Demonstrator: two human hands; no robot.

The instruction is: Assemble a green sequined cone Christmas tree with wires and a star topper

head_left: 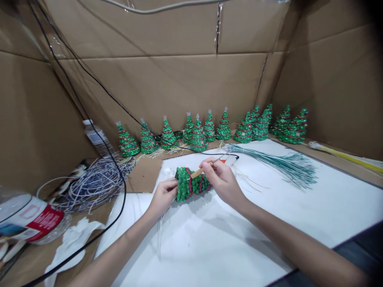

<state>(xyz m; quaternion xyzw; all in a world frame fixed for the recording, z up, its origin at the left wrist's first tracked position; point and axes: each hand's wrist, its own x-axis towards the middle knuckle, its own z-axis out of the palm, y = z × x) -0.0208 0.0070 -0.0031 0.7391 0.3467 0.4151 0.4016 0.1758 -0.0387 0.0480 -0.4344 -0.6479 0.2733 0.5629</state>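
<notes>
Beaded green tree lies sideways between both hands: left hand grips its base end, right hand pinches a wooden stick against its top.

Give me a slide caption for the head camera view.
Left hand steadies a green beaded tree on its side while right hand holds a wooden stick.

No legible text found. The container at lower left carries a red-and-white label with white marks, too blurred to read. The bottle label by the cardboard wall is likewise unreadable.
</notes>
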